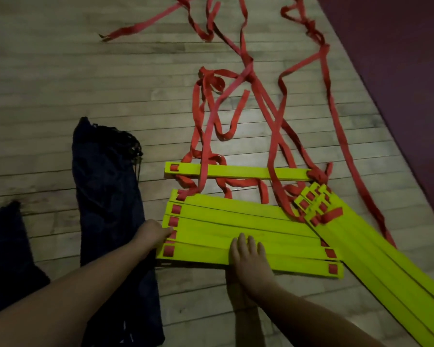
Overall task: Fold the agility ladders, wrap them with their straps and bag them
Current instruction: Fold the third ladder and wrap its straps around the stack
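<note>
Right hand (pixel 246 256) is lying flat, fingers straight, pressing the fanned yellow rungs (pixel 236 217) on the floor (pixel 60 71); left hand (pixel 152 234) is butting their left ends, grip unclear. Advised: squaring ends flush before stacking, keeping red straps (pixel 241 106) untangled; bag (pixel 105 184) is lying just left

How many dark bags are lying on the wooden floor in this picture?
2. One dark bag lies just left of the yellow rungs, beside the left hand. The second dark bag is at the left edge, partly cut off, so it is less certain.
</note>
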